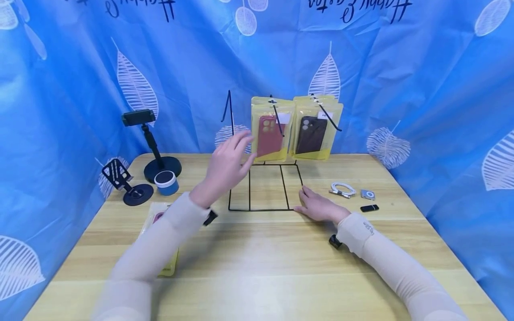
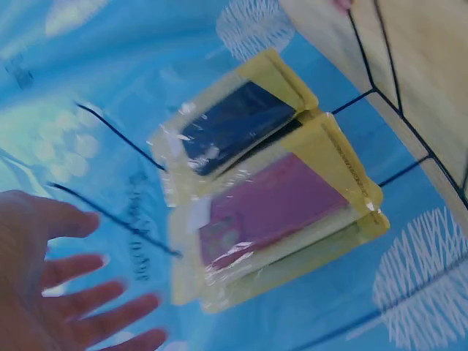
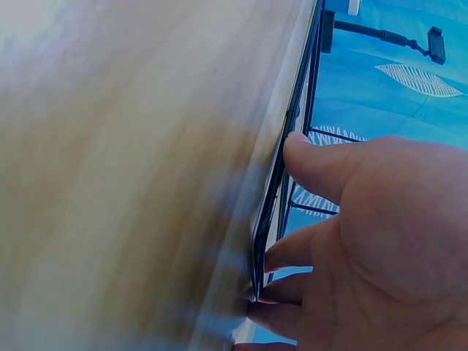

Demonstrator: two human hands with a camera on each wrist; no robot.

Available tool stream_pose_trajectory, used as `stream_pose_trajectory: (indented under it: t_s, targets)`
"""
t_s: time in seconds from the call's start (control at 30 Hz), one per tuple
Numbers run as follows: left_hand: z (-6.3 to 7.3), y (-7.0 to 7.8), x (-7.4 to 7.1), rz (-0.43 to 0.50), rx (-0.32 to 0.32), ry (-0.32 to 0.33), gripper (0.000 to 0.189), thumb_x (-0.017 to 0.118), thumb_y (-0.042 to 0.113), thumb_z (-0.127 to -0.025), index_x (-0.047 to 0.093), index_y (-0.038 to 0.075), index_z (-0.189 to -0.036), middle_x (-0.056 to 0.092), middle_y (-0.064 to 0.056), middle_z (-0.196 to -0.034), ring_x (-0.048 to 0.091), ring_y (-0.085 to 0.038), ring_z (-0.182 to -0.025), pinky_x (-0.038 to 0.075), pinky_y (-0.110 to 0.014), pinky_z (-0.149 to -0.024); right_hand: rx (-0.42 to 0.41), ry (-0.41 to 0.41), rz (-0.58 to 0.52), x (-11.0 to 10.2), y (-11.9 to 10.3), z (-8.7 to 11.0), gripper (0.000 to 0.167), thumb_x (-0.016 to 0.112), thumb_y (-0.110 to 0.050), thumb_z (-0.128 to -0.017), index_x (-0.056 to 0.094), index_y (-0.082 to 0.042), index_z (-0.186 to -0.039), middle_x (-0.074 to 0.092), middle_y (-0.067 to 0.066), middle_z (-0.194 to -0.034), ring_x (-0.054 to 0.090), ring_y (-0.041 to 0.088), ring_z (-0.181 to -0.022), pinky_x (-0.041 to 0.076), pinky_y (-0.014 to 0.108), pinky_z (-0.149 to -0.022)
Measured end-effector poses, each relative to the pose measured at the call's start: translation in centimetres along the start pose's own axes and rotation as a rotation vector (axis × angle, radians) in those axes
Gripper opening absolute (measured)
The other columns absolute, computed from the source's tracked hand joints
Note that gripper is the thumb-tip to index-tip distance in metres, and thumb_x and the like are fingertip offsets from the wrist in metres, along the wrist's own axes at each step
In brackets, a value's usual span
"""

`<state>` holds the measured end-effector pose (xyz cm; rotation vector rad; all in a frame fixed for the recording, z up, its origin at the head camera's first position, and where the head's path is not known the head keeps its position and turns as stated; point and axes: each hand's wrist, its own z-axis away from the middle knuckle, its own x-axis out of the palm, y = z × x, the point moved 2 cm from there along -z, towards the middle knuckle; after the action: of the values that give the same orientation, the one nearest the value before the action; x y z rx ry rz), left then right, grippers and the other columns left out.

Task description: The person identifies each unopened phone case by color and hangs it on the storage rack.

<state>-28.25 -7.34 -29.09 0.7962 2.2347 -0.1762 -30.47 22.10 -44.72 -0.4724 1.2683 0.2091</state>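
Observation:
A black wire display rack [image 1: 286, 187] stands on the table with bagged phone cases hanging from its hooks. The front pink phone case [image 1: 270, 136] and the dark phone case [image 1: 311, 133] show through yellow-edged clear bags, with more bags behind. My left hand [image 1: 230, 157] is raised just left of the pink case's bag, fingers spread and holding nothing. In the left wrist view, that hand [image 2: 69, 281] is beside the tips of the hooks [image 2: 117, 218]. Low at the rack's right front corner, my right hand [image 1: 319, 206] rests its thumb and fingertips, spread apart, on the base wires [image 3: 272, 191].
Another bagged case [image 1: 168, 266] lies partly under my left forearm. At left are two black phone stands [image 1: 160, 166] [image 1: 137, 194] and a blue jar [image 1: 166, 183]. A white cable [image 1: 343, 189], a small square player [image 1: 367, 194] and a black stick [image 1: 369, 208] lie at right.

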Motion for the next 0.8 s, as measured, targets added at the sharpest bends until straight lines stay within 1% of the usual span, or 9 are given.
stream_pose_trajectory:
  t_s: [0.07, 0.13, 0.23, 0.3, 0.37, 0.5, 0.6, 0.7, 0.8]
  targets:
    - [2.4, -0.4, -1.7, -0.013, 0.026, -0.063, 0.036, 0.065, 0.023, -0.096, 0.062, 0.006, -0.127, 0.067, -0.012, -0.125, 0.069, -0.027, -0.103, 0.059, -0.04, -0.078, 0.001, -0.009, 0.002, 0.1, 0.0, -0.1, 0.079, 0.041, -0.049, -0.104, 0.017, 0.006, -0.155, 0.004, 0.03, -0.163, 0.016, 0.045, -0.15, 0.022, 0.055, -0.121]
    - [4.6, -1.4, -3.2, -0.036, -0.017, -0.151, 0.03, 0.065, 0.022, -0.096, 0.065, 0.008, -0.123, 0.071, -0.01, -0.116, 0.071, -0.025, -0.091, 0.058, -0.039, -0.068, 0.0, -0.013, 0.0, 0.2, 0.1, -0.2, 0.079, 0.041, -0.05, -0.104, 0.016, 0.005, -0.156, 0.004, 0.029, -0.163, 0.015, 0.045, -0.15, 0.021, 0.055, -0.121]
    - [7.0, -3.6, -4.9, -0.048, -0.158, -0.314, 0.026, 0.064, 0.023, -0.097, 0.067, 0.009, -0.119, 0.073, -0.009, -0.115, 0.072, -0.026, -0.091, 0.058, -0.041, -0.07, -0.004, -0.01, -0.01, 0.2, 0.3, -0.2, 0.079, 0.041, -0.049, -0.104, 0.016, 0.005, -0.156, 0.004, 0.028, -0.163, 0.014, 0.044, -0.15, 0.02, 0.055, -0.121]
    - [8.4, -5.2, -5.6, -0.053, -0.259, -0.412, 0.025, 0.063, 0.023, -0.098, 0.068, 0.009, -0.118, 0.073, -0.011, -0.115, 0.071, -0.027, -0.09, 0.058, -0.043, -0.072, -0.008, -0.007, -0.013, 0.2, 0.3, -0.2, 0.079, 0.041, -0.049, -0.104, 0.016, 0.006, -0.156, 0.004, 0.029, -0.163, 0.014, 0.045, -0.15, 0.02, 0.055, -0.121]
    - [9.4, -6.8, -6.0, -0.065, -0.33, -0.506, 0.026, 0.063, 0.02, -0.098, 0.067, 0.007, -0.12, 0.072, -0.013, -0.115, 0.071, -0.028, -0.09, 0.058, -0.045, -0.074, -0.01, -0.006, -0.018, 0.0, 0.4, -0.1, 0.078, 0.041, -0.048, -0.105, 0.016, 0.006, -0.155, 0.004, 0.029, -0.163, 0.013, 0.045, -0.15, 0.02, 0.056, -0.121]
    - [11.6, -10.0, -5.6, -0.128, -0.394, -0.742, 0.031, 0.063, 0.015, -0.095, 0.065, 0.001, -0.123, 0.071, -0.019, -0.117, 0.069, -0.028, -0.085, 0.056, -0.047, -0.073, -0.014, -0.008, -0.023, -0.2, 0.5, 0.1, 0.077, 0.041, -0.047, -0.105, 0.016, 0.006, -0.155, 0.004, 0.03, -0.163, 0.012, 0.045, -0.15, 0.02, 0.056, -0.121]
    - [13.1, -12.4, -4.5, -0.167, -0.427, -0.885, 0.031, 0.063, 0.013, -0.093, 0.066, -0.001, -0.12, 0.072, -0.018, -0.106, 0.064, -0.025, -0.078, 0.054, -0.044, -0.07, -0.019, -0.005, -0.025, -0.2, 0.5, 0.1, 0.077, 0.041, -0.046, -0.105, 0.016, 0.006, -0.155, 0.004, 0.03, -0.163, 0.013, 0.046, -0.15, 0.02, 0.056, -0.121]
    - [14.6, -14.1, -3.3, -0.187, -0.457, -0.928, 0.025, 0.06, 0.009, -0.092, 0.068, -0.002, -0.113, 0.068, -0.012, -0.088, 0.058, -0.023, -0.072, 0.05, -0.038, -0.065, -0.022, -0.001, -0.023, 0.0, 0.4, -0.1, 0.078, 0.041, -0.047, -0.105, 0.016, 0.007, -0.155, 0.004, 0.031, -0.163, 0.014, 0.046, -0.15, 0.02, 0.056, -0.121]
    - [15.8, -15.1, -2.3, -0.198, -0.457, -0.914, 0.022, 0.055, 0.006, -0.093, 0.069, -0.002, -0.108, 0.063, -0.009, -0.081, 0.054, -0.022, -0.069, 0.046, -0.034, -0.063, -0.02, 0.0, -0.018, 0.2, 0.3, -0.2, 0.079, 0.041, -0.048, -0.105, 0.016, 0.007, -0.155, 0.004, 0.031, -0.162, 0.015, 0.047, -0.149, 0.021, 0.056, -0.121]
